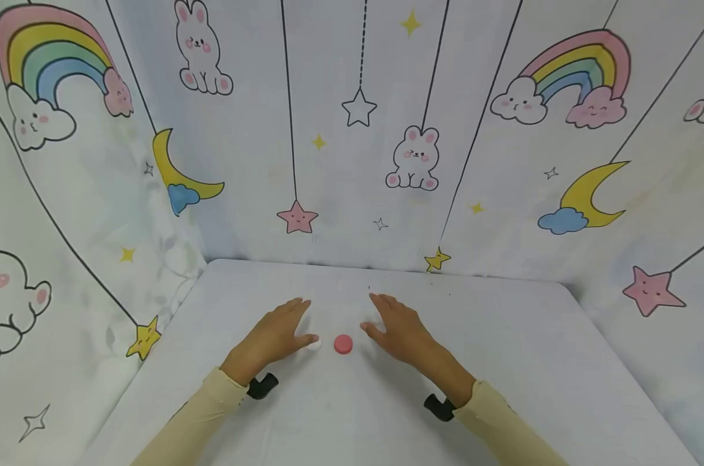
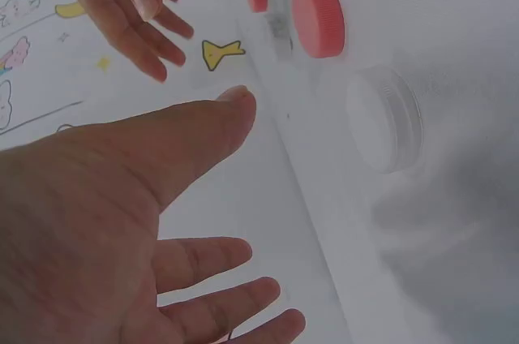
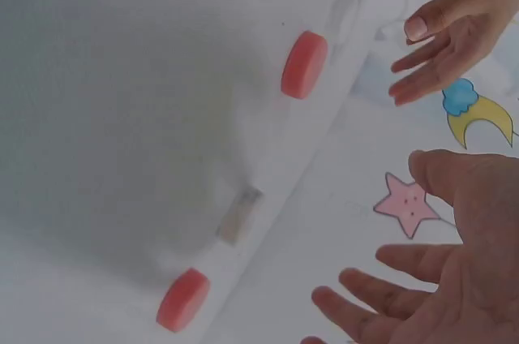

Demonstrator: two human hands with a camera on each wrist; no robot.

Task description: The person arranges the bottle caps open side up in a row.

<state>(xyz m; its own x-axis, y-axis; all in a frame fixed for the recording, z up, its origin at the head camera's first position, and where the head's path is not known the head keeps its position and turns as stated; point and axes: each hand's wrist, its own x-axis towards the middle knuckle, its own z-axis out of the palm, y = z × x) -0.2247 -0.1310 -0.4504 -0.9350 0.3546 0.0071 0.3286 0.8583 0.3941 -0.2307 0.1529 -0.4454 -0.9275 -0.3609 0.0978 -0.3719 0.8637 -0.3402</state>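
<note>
Over the table, my left hand [image 1: 277,333] hovers with its fingers spread, and its thumb overlaps a white ridged cap [image 2: 385,119]. Just right of that lies a red ridged cap [image 1: 342,344], between the two hands. My right hand [image 1: 403,329] is held above the surface too, its fingers extended and nothing in its grasp. A second red cap [image 3: 183,300] shows in both wrist views; in the head view it is hidden. Between the red caps in the right wrist view lies a small greyish block [image 3: 240,217], its kind unclear.
A white-covered table [image 1: 503,362] runs back to a cloth wall [image 1: 340,175] printed with rabbits, stars, moons and rainbows. Similar cloth hangs on both sides. Dark wrist mounts [image 1: 439,408] stick out beneath the sleeves.
</note>
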